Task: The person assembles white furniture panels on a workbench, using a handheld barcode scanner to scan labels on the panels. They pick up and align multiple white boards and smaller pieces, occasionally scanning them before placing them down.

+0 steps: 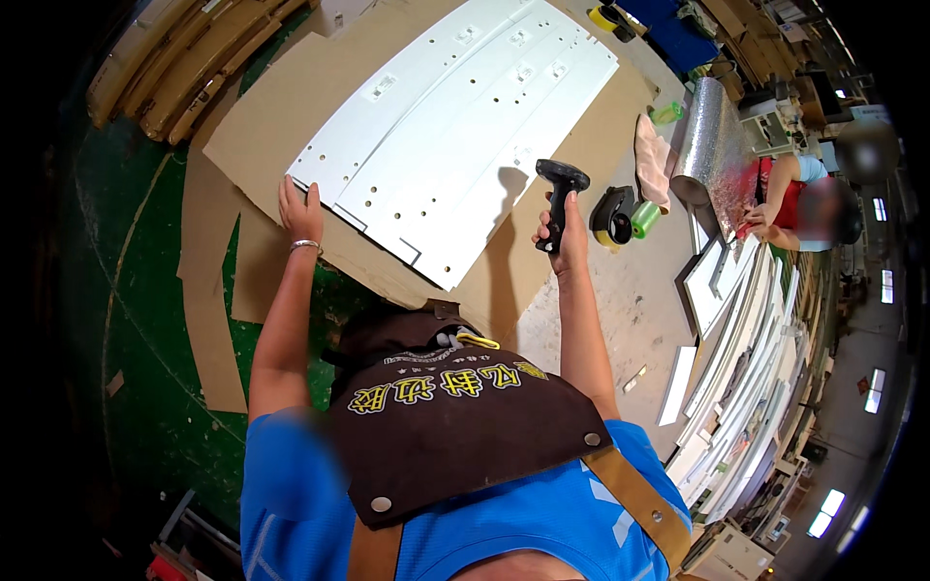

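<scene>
White panels (426,145) with drilled holes lie side by side on a sheet of brown cardboard (254,136). Several small printed labels (381,87) are stuck on them. My left hand (300,211) rests at the near left corner of the panels, its fingers stretched out and touching the edge. A black handheld barcode scanner (557,205) is gripped upright by its handle in my right hand (572,237), raised beside the panels' right edge. The scanner's shadow falls on the panel and the cardboard.
Right of the cardboard are a black tape dispenser (612,218), green rolls (644,220), a pink cloth (652,160) and a large silvery roll (705,145). A co-worker in red (814,205) handles material beyond it. White strips (746,373) are piled at right; wrapped boards (184,63) stand far left.
</scene>
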The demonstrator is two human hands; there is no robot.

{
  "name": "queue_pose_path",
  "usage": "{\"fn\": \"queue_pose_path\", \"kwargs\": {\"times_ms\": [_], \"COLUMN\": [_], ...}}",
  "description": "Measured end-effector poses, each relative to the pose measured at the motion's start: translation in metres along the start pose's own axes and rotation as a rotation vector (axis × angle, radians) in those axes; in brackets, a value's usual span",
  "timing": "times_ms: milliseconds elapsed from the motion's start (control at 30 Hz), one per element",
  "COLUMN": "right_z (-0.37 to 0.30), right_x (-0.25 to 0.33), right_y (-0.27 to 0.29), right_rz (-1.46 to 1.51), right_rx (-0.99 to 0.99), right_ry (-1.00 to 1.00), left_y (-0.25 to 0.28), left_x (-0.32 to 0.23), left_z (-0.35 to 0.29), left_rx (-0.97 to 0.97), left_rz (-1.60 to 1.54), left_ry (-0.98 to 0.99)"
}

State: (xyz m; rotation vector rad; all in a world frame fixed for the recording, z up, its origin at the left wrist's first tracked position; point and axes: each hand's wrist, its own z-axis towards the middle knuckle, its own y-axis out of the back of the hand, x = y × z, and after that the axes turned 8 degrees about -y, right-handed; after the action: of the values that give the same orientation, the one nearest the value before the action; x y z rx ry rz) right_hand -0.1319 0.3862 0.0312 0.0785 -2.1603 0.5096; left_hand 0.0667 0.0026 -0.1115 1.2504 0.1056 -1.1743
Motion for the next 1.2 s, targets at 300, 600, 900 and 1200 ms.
{"fn": "queue_pose_path", "kwargs": {"times_ms": [300, 600, 900, 1200], "right_z": [0.010, 0.078, 0.216, 0.282], "right_x": [0.002, 0.057, 0.136, 0.130], "right_y": [-0.010, -0.003, 0.018, 0.024], "right_rz": [-0.034, 0.128, 0.115, 0.040], "right_rx": [-0.056, -0.060, 0.004, -0.010], "right_ry": [-0.075, 0.119, 0.084, -0.005], "left_y": [-0.022, -0.033, -0.046, -0.047], "left_x": [-0.010, -0.118, -0.157, -0.153], "left_z": [0.013, 0.032, 0.015, 0.014], "left_rx": [-0.100, 0.336, 0.492, 0.499], "left_rz": [-0.111, 0.281, 0.443, 0.466], "left_ry": [0.191, -0.383, -0.405, -0.412]}}
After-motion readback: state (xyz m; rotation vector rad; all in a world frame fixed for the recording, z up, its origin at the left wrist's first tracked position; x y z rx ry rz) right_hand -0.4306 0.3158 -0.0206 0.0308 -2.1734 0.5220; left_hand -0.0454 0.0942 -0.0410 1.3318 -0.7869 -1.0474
